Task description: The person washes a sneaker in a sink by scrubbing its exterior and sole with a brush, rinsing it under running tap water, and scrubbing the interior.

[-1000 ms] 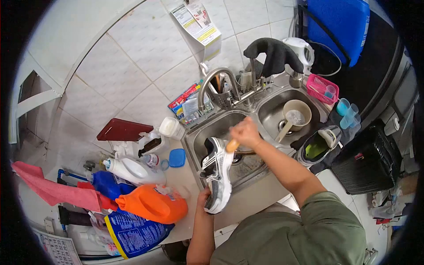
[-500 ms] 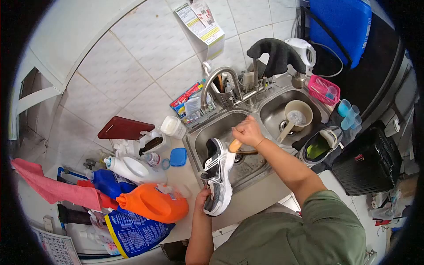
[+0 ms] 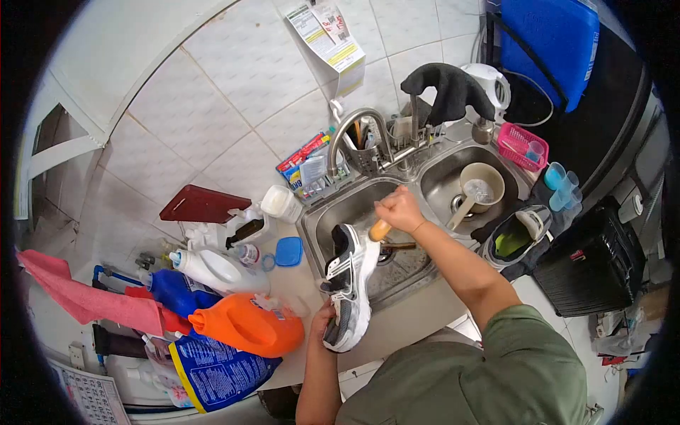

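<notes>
A grey, black and white sneaker point(image 3: 352, 283) is held over the front edge of the left sink basin point(image 3: 326, 212), toe pointing away from me. My left hand point(image 3: 324, 320) is closed around its heel end, the fingers mostly hidden behind the shoe. My right hand point(image 3: 400, 211) is closed on a light wooden scrub brush point(image 3: 380, 230), whose end touches the sneaker's side near the toe. A thin brown stick-like thing point(image 3: 402, 246) lies in the basin near the drain. The second sneaker point(image 3: 511, 241) rests on dark cloth right of the sinks.
A beige dipper point(image 3: 490, 178) sits in the right basin. The curved faucet point(image 3: 361, 113) rises behind the left one. On my left are an orange jug point(image 3: 248, 326), a white bottle point(image 3: 219, 270) and a blue lid point(image 3: 288, 251). A pink basket point(image 3: 523, 146) and cups point(image 3: 563, 188) stand right.
The sneaker's toe end has shifted slightly right and down, with the brush still against its side. Both hands keep their hold. The whole view has moved a little.
</notes>
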{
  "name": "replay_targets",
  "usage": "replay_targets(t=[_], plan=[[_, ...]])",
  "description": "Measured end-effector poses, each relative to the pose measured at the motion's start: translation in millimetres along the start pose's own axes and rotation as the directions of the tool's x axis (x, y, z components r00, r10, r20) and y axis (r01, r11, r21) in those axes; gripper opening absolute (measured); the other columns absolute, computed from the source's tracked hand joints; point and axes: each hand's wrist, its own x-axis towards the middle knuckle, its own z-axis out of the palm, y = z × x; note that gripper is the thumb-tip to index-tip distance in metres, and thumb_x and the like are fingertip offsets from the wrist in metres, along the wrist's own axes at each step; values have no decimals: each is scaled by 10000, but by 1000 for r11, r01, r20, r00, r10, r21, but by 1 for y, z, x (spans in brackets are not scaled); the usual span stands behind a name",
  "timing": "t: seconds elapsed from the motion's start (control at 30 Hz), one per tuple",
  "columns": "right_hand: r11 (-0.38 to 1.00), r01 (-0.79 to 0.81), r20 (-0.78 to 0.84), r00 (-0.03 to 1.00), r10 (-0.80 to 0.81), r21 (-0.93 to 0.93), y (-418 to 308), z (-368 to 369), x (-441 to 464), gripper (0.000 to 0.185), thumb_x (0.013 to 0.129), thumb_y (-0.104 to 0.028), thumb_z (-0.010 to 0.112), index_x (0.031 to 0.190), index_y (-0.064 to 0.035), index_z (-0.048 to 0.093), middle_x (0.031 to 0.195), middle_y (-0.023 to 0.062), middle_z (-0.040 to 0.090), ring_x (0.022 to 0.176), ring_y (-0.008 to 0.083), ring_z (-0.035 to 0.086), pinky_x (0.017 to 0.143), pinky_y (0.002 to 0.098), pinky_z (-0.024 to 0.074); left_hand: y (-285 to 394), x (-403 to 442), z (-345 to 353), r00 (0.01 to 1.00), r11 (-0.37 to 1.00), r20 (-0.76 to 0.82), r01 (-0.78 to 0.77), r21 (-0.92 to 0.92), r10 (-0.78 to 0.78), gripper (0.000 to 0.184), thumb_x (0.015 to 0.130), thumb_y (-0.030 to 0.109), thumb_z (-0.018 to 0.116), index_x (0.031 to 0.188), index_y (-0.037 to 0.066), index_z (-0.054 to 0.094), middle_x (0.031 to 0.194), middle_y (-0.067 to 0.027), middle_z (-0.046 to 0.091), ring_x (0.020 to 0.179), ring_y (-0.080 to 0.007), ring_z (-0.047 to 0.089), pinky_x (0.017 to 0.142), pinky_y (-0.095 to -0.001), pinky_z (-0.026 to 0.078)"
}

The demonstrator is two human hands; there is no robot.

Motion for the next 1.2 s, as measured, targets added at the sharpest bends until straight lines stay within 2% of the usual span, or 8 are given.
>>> replay_targets(t=[0.13,0.27,0.33,0.4,0.53,0.83,1.0,1.2], plan=[[932,313,237,906,-350,182,-63,-8,-12,261,815,-294,641,600,-149,675,651,40,674,571,262,564,703,378,405,1,11,-14,1000,1000,17,21,-22,-21,581,761,74,580,1332,-15,525,1193,-185,652,1000,-336,681,879,-435,570],[752,-450,16,854,521,-482,11,0,11,488,950,-488,451,846,-137,773,818,112,726,789,309,687,696,421,479,4,18,-34,1000,992,-21,-8,-126,6,538,784,50,587,1314,-21,529,1152,-184,666,948,-332,696,860,-446,581],[751,-654,-33,756,654,-86,71,30,-5,623,980,-605,366,928,-135,771,805,123,723,706,310,663,637,408,472,15,15,-4,995,996,-57,-77,54,80,501,838,14,608,1328,-12,506,1128,-172,666,945,-300,696,840,-414,587],[263,-953,364,300,882,150,18,10,-17,735,955,-721,305,955,-142,756,739,95,690,603,220,597,588,359,452,9,21,32,945,949,-184,-231,213,271,512,853,-23,623,1348,12,497,1140,-140,663,953,-266,687,839,-388,576],[-140,-858,722,315,617,494,-85,-7,-65,712,923,-765,316,1030,-141,642,764,15,616,505,95,454,441,268,354,-12,51,61,815,845,-242,-468,259,526,550,909,-8,615,1417,18,406,1279,-114,573,1124,-216,587,968,-367,486],[92,-815,629,508,589,572,-82,-27,-89,445,984,-456,564,1231,-86,589,669,-27,501,447,63,385,390,247,285,-11,80,120,734,781,-370,-624,-36,570,589,932,16,617,1424,139,316,1358,-62,500,1235,-231,509,1037,-435,437],[119,-812,581,503,639,572,-84,-44,-68,471,733,-151,823,1133,-5,619,700,-11,574,435,60,400,376,245,265,-12,81,109,779,769,-156,-626,-128,608,534,914,70,650,1384,127,403,1350,-65,513,1267,-254,500,1089,-489,396],[-61,-863,730,383,566,501,-49,-80,-40,311,726,-88,738,1001,13,636,690,55,607,366,74,383,325,241,262,47,65,106,832,701,-241,-553,-450,500,883,861,798,381,1480,168,407,1495,-99,451,1395,-348,369,1188,-563,188]])
